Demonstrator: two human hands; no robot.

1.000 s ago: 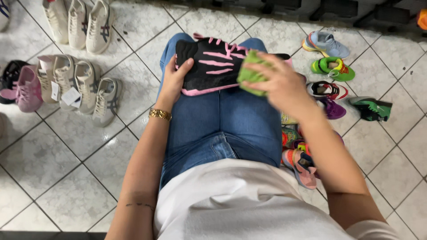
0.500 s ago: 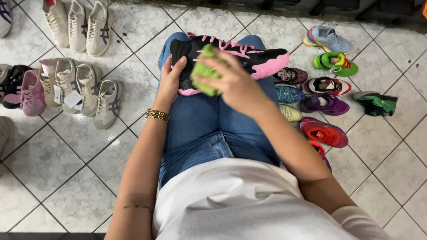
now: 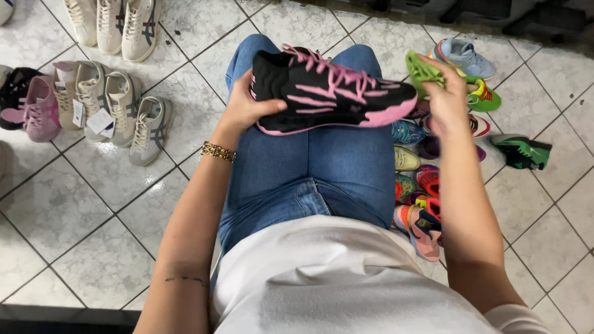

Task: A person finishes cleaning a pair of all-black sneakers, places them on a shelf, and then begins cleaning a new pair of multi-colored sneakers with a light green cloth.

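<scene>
A black sneaker with pink laces and a pink sole (image 3: 328, 93) lies across my lap on blue jeans. My left hand (image 3: 244, 108) grips its heel end, thumb over the side; a gold bracelet (image 3: 218, 152) is on that wrist. My right hand (image 3: 447, 99) is off to the right of the sneaker's toe and holds a crumpled green cloth (image 3: 424, 68), apart from the shoe.
Several colourful sneakers (image 3: 421, 179) lie on the tiled floor by my right leg, with a green shoe (image 3: 523, 151) further right. Beige and white sneakers (image 3: 117, 108) and a pink pair (image 3: 34, 108) stand in rows at the left.
My right hand with the green cloth has moved off the sneaker's upper to the right of its toe. The sneaker now lies uncovered across my lap, still held at the heel.
</scene>
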